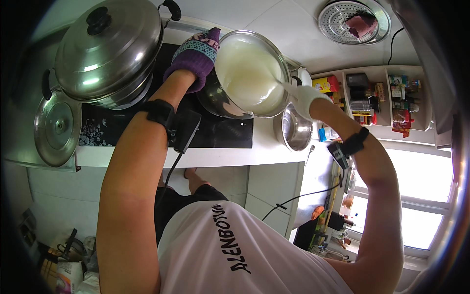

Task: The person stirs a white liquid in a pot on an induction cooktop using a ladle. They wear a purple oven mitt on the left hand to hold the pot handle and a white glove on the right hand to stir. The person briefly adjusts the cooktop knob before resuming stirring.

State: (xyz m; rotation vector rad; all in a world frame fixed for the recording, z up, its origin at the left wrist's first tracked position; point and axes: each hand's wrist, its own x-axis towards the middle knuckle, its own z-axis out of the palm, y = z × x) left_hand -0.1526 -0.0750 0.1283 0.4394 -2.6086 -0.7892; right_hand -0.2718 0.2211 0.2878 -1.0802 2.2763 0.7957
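A steel pot (210,96) of whitish, milky liquid (249,73) stands tilted at the back of a black glass cooktop (224,134). My left hand (196,53), in a purple patterned knit glove, grips the pot's left side at the rim; whatever handle lies under the glove is hidden. At the opposite rim is my right hand (303,97), in a white glove. Its fingers close around a thin utensil that dips into the liquid, though its shape is mostly covered by glove and liquid.
A large lidded steel steamer (110,55) fills the left of the cooktop, beside a leaning metal lid (58,126). Right of the pot sits a steel bowl (295,128). Farther back are a perforated steamer tray (334,22) and shelves of packets (383,92). Cables (301,196) trail from both wrist devices.
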